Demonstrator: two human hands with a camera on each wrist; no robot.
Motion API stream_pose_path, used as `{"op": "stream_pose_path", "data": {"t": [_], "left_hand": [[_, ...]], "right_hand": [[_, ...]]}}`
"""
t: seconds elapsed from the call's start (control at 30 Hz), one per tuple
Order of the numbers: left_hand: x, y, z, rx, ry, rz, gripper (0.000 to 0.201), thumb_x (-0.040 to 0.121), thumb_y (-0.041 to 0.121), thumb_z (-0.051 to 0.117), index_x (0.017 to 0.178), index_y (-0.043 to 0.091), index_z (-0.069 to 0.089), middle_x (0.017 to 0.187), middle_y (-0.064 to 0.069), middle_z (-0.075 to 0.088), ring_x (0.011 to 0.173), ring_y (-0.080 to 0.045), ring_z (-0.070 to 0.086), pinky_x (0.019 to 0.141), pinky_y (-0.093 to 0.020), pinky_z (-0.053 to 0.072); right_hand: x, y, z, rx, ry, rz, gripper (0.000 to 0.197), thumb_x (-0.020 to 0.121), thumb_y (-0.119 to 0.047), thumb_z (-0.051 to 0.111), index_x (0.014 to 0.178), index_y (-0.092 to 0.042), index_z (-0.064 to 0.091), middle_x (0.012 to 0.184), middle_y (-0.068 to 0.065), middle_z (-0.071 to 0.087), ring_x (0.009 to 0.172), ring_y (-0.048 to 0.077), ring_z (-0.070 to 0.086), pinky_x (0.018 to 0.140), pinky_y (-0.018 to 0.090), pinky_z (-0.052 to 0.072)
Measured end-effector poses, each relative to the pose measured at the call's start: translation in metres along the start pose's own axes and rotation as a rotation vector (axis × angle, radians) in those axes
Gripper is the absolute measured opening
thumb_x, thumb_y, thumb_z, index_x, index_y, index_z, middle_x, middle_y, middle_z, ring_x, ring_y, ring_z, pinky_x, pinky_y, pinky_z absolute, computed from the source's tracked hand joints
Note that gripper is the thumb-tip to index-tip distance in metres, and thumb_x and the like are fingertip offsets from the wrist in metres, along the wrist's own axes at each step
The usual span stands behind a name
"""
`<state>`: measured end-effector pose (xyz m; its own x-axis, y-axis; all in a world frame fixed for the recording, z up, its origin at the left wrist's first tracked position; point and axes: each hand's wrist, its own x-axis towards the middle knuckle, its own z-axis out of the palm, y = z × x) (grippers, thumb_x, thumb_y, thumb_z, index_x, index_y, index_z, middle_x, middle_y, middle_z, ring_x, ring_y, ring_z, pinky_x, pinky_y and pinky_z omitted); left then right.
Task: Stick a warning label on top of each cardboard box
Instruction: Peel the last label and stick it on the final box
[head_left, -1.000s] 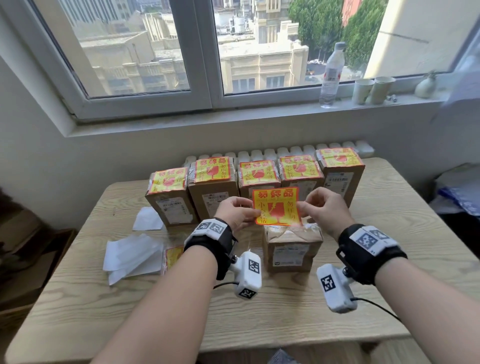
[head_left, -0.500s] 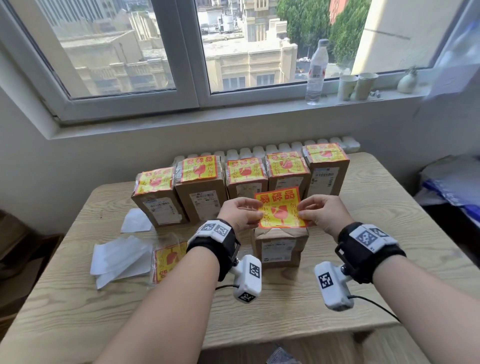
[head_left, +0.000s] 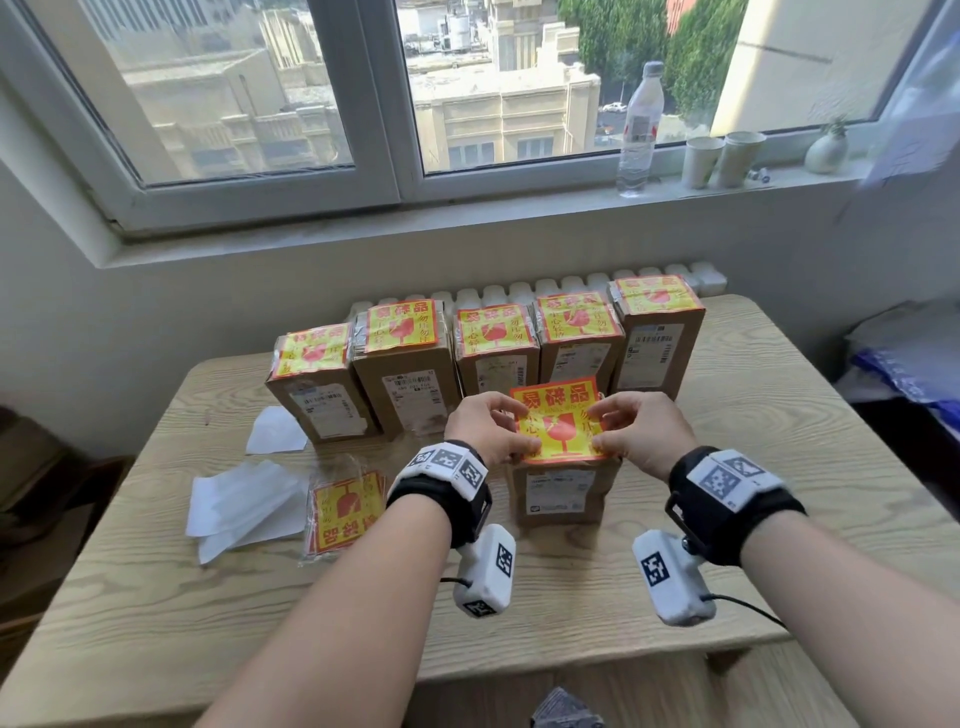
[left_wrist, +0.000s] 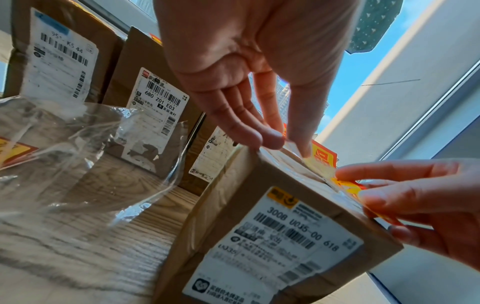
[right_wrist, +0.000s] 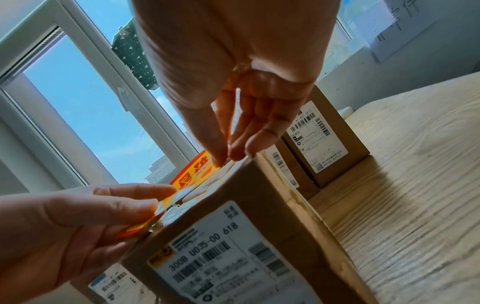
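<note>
A yellow and red warning label lies tilted over the top of the front cardboard box at the table's middle. My left hand pinches the label's left edge and my right hand pinches its right edge. In the left wrist view my left hand touches the box's top edge, with the label beyond it. In the right wrist view my right hand holds the label low over the box. Behind stands a row of several boxes with labels on top.
A clear bag of spare labels lies left of the front box, next to white backing sheets. The wooden table ends near my forearms. A water bottle and two cups stand on the window sill.
Both hands have brought the label down from in front of the back row to the top of the front box. Its near edge now sits at the box's front edge.
</note>
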<state>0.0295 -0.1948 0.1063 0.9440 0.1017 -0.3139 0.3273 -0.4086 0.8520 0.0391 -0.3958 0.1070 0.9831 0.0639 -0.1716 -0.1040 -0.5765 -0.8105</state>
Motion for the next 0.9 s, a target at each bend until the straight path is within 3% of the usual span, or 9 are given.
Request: {"op": "stream_pose_path", "data": {"t": [0.13,0.4,0.57,0.67,0.73,0.9], "left_hand": [[0.0,0.001,0.004,0.066,0.016,0.018,0.038,0.062,0.014,0.089,0.089,0.029,0.068,0.091,0.002,0.068,0.088,-0.017,0.068,0.076,-0.038,0.061],[-0.002,0.001,0.004,0.176,0.019,0.029,0.039,0.061,0.018,0.09,0.093,0.027,0.068,0.089,0.003,0.07,0.084,-0.015,0.07,0.074,-0.036,0.061],[-0.004,0.002,0.004,0.22,0.029,0.024,0.042,0.062,0.021,0.09,0.096,0.028,0.067,0.094,0.003,0.069,0.085,-0.013,0.068,0.072,-0.031,0.061],[-0.006,0.003,0.005,0.191,0.062,0.014,0.034,0.067,0.034,0.086,0.092,0.028,0.064,0.096,0.004,0.067,0.081,-0.015,0.07,0.069,-0.033,0.061],[-0.006,0.002,0.006,0.232,0.102,0.022,0.033,0.07,0.04,0.082,0.091,0.028,0.061,0.096,0.005,0.066,0.087,-0.015,0.067,0.076,-0.035,0.06],[-0.005,-0.001,0.013,0.279,0.177,0.042,0.035,0.069,0.038,0.083,0.089,0.025,0.058,0.086,0.01,0.065,0.085,-0.012,0.065,0.078,-0.036,0.058]], "right_hand": [[-0.004,0.001,0.0,-0.078,0.048,-0.039,0.024,0.074,-0.01,0.078,0.09,-0.026,0.07,0.08,-0.007,0.064,0.078,0.011,0.061,0.064,0.022,0.048],[-0.007,0.002,0.005,-0.187,0.08,-0.052,0.02,0.078,-0.015,0.076,0.092,-0.028,0.069,0.081,-0.008,0.065,0.081,0.01,0.063,0.069,0.024,0.051],[-0.004,0.002,0.006,-0.2,0.091,-0.043,0.019,0.077,-0.018,0.077,0.092,-0.028,0.071,0.082,-0.007,0.066,0.084,0.013,0.064,0.078,0.032,0.056],[-0.002,0.002,0.007,-0.213,0.081,-0.041,0.019,0.077,-0.019,0.077,0.093,-0.028,0.071,0.085,-0.005,0.067,0.086,0.014,0.063,0.074,0.027,0.053],[-0.002,0.002,0.007,-0.209,0.074,-0.036,0.019,0.078,-0.019,0.077,0.094,-0.028,0.071,0.086,-0.004,0.066,0.086,0.013,0.063,0.071,0.024,0.051],[-0.002,0.003,0.006,-0.2,0.083,-0.03,0.02,0.078,-0.018,0.078,0.093,-0.028,0.072,0.085,-0.005,0.066,0.085,0.014,0.063,0.074,0.027,0.054]]}}
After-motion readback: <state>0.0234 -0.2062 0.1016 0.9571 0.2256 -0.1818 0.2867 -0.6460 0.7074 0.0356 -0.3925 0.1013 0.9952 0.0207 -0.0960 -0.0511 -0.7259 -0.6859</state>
